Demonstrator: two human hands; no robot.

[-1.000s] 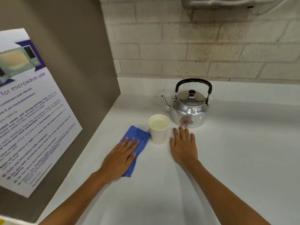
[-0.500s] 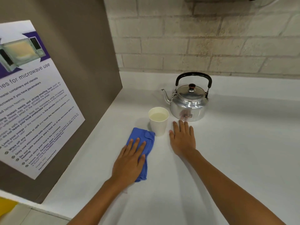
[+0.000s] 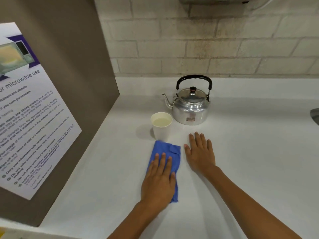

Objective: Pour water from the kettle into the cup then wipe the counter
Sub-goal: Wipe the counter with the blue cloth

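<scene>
Head view | blue cloth [image 3: 170, 153] is shifted rightward to lower centre under flat left hand [image 3: 159, 181] | right hand [image 3: 200, 153] splayed, empty | cup [image 3: 161, 125] filled; wiping underway

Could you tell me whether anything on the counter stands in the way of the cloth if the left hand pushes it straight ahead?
Yes. The paper cup, filled with liquid, stands directly beyond the far edge of the blue cloth under the left hand, about touching it. The kettle sits further back to the right. The counter elsewhere looks open.
</scene>
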